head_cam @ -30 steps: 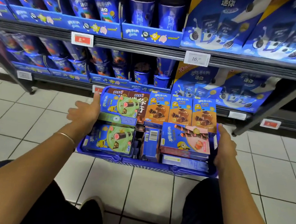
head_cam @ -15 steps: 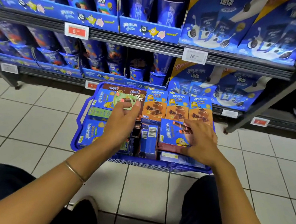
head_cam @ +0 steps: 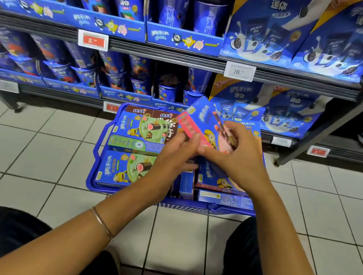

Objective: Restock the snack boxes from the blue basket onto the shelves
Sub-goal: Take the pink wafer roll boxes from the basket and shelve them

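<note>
A blue basket full of snack boxes sits on the tiled floor in front of the shelves. My right hand grips a blue-and-pink snack box, lifted and tilted above the basket's right half. My left hand touches the lower edge of that box with its fingertips. Blue-and-green boxes lie in the basket's left half, brown boxes at its far side. More pink boxes lie under my right hand.
Two shelves run across the back, packed with blue cookie cups on the left and large blue packs on the right. Price tags hang on the shelf edges. My dark-trousered knees frame the floor below the basket.
Both hands left the basket's sides and moved over the boxes. My right hand has lifted a blue-and-pink box up from the right stack, and my left hand has come across to it.
</note>
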`<action>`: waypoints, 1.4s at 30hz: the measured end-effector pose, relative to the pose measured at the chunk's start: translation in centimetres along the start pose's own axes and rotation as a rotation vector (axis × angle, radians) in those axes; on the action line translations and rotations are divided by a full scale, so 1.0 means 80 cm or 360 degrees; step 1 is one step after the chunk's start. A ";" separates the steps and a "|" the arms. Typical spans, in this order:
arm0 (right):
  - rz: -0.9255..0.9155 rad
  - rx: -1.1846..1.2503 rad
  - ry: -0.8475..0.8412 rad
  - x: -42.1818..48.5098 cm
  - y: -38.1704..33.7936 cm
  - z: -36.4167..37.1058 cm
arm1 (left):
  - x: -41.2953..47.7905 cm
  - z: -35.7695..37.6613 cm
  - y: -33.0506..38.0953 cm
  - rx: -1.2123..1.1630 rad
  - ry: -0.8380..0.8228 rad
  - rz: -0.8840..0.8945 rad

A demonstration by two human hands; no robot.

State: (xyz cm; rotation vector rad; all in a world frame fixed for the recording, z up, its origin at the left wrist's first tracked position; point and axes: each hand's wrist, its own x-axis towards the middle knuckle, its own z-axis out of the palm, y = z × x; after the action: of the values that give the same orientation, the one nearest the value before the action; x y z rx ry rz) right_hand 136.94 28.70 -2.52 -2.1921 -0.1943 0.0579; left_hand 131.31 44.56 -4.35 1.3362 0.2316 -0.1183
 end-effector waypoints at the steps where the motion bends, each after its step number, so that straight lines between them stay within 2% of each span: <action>1: -0.0021 -0.0025 0.0016 -0.005 -0.008 0.010 | -0.003 0.001 0.002 -0.0096 -0.0022 0.0000; 6: -0.0090 -0.0135 0.0075 -0.019 -0.021 0.034 | -0.006 0.001 0.011 -0.0421 0.0094 -0.0056; 11: -0.0147 0.0176 -0.0099 -0.019 -0.004 0.028 | 0.006 -0.009 0.015 -0.0569 0.0144 -0.0120; 14: -0.0041 0.0440 -0.0009 -0.004 0.026 0.018 | 0.014 -0.011 0.017 -0.0601 0.0177 -0.0154; 16: 0.0070 0.0430 0.0091 0.004 0.054 0.012 | 0.018 -0.014 0.016 -0.0633 0.0169 -0.0175; 17: 0.0130 0.0344 0.0092 0.006 0.071 0.009 | 0.019 -0.017 0.015 -0.0654 0.0176 -0.0195; 19: 0.0233 -0.0070 -0.0046 0.008 0.103 0.003 | 0.021 -0.024 0.014 -0.0694 0.0194 -0.0241; 22: 0.0126 -0.0678 -0.0393 0.001 0.133 -0.004 | 0.022 -0.030 0.013 -0.0751 0.0197 -0.0312; 24: 0.0018 -0.0772 -0.0483 -0.004 0.137 -0.004 | 0.023 -0.032 0.012 -0.0811 0.0222 -0.0333; 28: 0.0008 -0.0871 -0.0436 -0.004 0.135 -0.001 | 0.019 -0.030 0.014 -0.0823 0.0239 -0.0336; 31: 0.0053 -0.0702 -0.0316 -0.003 0.126 -0.011 | 0.018 -0.027 0.019 -0.0755 0.0256 -0.0309; 34: 0.0096 -0.0181 -0.0056 -0.006 0.102 -0.026 | 0.020 -0.027 0.022 -0.0671 0.0319 -0.0267; 37: 0.0043 0.0171 0.0191 -0.006 0.061 -0.028 | 0.020 -0.026 0.024 -0.0539 0.0427 -0.0236; 42: -0.0069 0.0341 0.0301 -0.001 -0.003 0.009 | 0.019 -0.012 0.023 -0.0408 0.0422 -0.0167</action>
State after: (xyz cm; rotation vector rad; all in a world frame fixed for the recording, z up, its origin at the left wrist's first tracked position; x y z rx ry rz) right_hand 136.74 29.45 -2.75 -1.9657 -0.1227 -0.1463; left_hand 133.13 45.95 -3.17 1.0823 0.5245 0.0014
